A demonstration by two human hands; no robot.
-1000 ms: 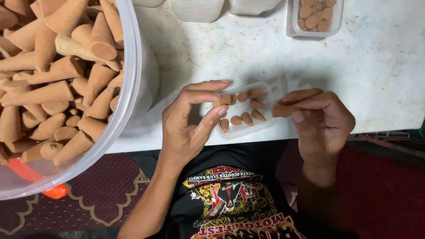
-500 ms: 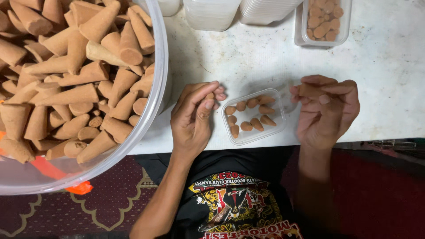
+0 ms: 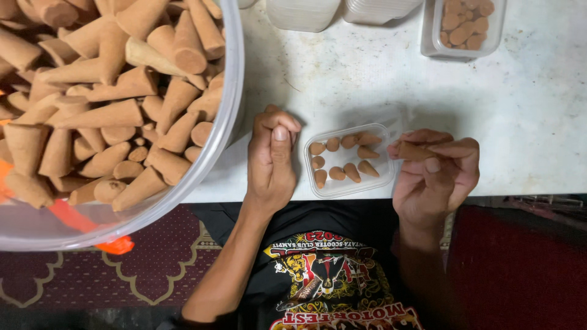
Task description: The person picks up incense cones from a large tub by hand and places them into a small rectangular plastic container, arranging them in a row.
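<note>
A small clear plastic tray (image 3: pixel 324 190) lies at the near edge of the white table, holding several brown cones. My right hand (image 3: pixel 439 177) is just right of it, with a brown cone (image 3: pixel 411 151) pinched between thumb and fingers, its tip towards the tray. My left hand (image 3: pixel 273 160) rests on the table between the tray and a big clear bowl (image 3: pixel 229 85). Its fingers are curled together; whether it holds anything is hidden.
The big bowl at the left is heaped with large brown cones (image 3: pixel 116 113). A second small tray of cones (image 3: pixel 465 27) sits at the far right, with stacked clear containers (image 3: pixel 306 12) behind. An orange object (image 3: pixel 113 245) pokes out under the bowl.
My left hand has moved left, away from the tray towards the bowl, and its fingers have closed. My right hand has kept its cone beside the tray.
</note>
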